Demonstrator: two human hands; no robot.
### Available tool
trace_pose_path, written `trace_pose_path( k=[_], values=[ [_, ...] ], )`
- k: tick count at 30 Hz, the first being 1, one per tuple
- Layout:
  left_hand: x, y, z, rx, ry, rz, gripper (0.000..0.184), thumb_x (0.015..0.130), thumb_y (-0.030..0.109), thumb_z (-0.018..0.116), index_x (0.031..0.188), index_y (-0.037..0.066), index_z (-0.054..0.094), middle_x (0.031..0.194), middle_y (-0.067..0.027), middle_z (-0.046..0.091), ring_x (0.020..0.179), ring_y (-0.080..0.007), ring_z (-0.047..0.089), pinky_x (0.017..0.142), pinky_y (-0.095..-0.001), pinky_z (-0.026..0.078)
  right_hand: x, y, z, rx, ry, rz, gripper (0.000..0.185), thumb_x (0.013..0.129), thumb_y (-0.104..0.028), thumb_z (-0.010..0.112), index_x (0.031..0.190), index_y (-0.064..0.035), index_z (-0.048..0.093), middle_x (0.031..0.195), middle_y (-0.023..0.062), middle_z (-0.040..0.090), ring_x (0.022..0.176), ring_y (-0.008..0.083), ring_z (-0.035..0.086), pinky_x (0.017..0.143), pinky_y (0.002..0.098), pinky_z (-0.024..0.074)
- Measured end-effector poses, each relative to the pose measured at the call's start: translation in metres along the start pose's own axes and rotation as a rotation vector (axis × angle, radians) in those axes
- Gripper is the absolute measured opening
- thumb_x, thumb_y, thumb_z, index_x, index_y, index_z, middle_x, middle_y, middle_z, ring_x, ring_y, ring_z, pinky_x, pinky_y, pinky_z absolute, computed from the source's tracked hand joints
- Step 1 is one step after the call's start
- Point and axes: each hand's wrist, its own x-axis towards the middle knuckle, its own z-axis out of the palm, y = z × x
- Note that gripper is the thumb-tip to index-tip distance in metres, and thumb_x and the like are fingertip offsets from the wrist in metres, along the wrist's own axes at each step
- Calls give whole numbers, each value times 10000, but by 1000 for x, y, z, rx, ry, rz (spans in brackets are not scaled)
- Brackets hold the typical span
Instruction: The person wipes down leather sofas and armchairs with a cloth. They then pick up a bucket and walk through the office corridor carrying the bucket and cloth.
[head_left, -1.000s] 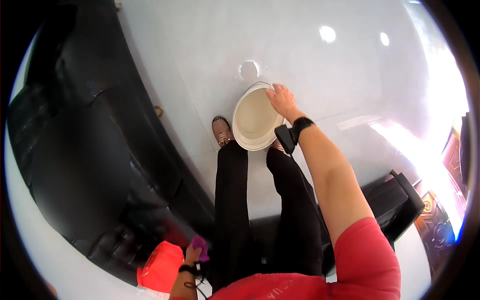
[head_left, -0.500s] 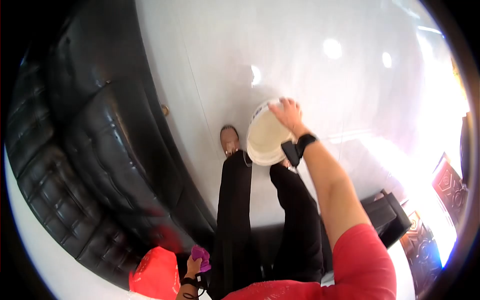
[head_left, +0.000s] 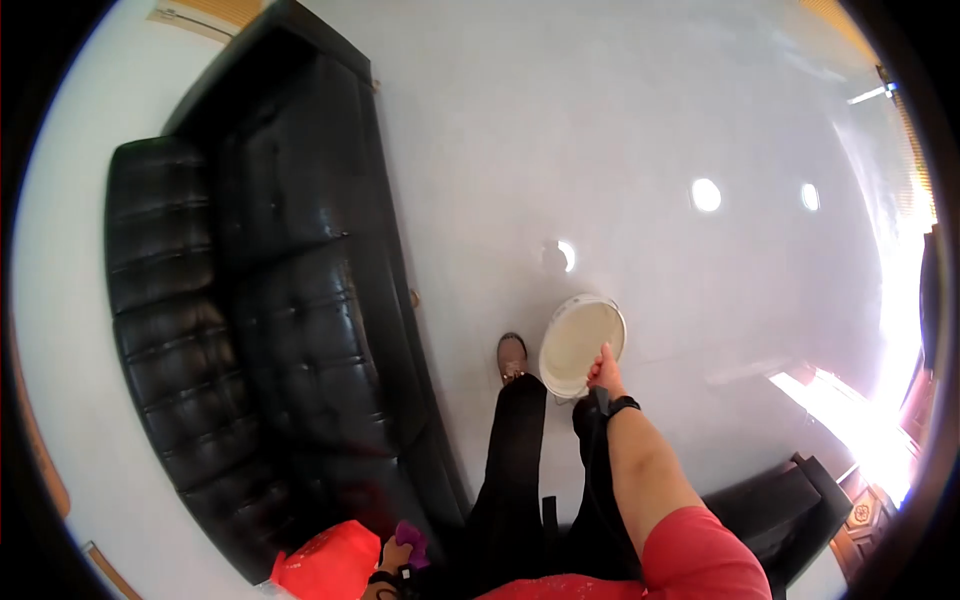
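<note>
A white bucket (head_left: 581, 345) with pale liquid or a pale inside stands on the floor by my feet. My right hand (head_left: 606, 371) is closed at its near right rim; whether the fingers grip the rim or the handle is too small to tell. At the lower left, my left hand (head_left: 396, 553) is wrapped round a purple cloth (head_left: 411, 541). Beside that hand lies a red bag (head_left: 330, 563) with pale print, near the end of the black sofa.
A long black tufted sofa (head_left: 300, 300) runs along the left side. Another black seat (head_left: 775, 510) stands at the lower right. My brown shoe (head_left: 512, 357) is left of the bucket. Carved wooden furniture (head_left: 862, 515) is at the right edge.
My right hand has shifted from the bucket's far rim to its near right side, fingers now closed. The bucket sits lower and further right in view as the camera turned. The purple cloth stays in my left hand.
</note>
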Motion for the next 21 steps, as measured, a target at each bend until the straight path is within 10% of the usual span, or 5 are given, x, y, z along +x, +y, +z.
trace_pose_path(
  k=[10,21],
  values=[
    [-63,36,-26,91,-120,-65,464,702,320,660,1075,47,621,990,-175,654,978,-322,608,826,-406,470,-127,-87,-70,75,-2,-42,349,861,-333,551,621,-172,356,470,-14,298,392,158,326,463,366,400],
    [-45,132,-80,-71,-105,79,515,719,408,672,1096,60,627,992,-155,660,988,-293,611,835,-391,462,-241,-158,-158,98,221,-126,335,848,-316,551,617,-165,359,455,-17,296,388,171,337,419,338,352]
  ],
)
